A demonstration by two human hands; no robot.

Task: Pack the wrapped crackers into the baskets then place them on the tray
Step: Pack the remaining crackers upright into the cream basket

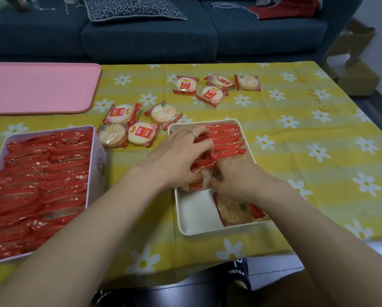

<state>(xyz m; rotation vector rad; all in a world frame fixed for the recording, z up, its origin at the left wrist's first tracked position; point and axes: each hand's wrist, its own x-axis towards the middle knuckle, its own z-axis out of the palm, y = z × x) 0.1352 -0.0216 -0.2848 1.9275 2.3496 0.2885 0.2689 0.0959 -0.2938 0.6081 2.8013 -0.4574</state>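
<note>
While both hands are working inside the white basket (199,231), the left hand (181,156) is pressing upright packets (225,138) back and the right hand (236,176) is gripping one cracker (199,180); loose crackers (130,127) are lying beyond, nearer the left hand.
</note>
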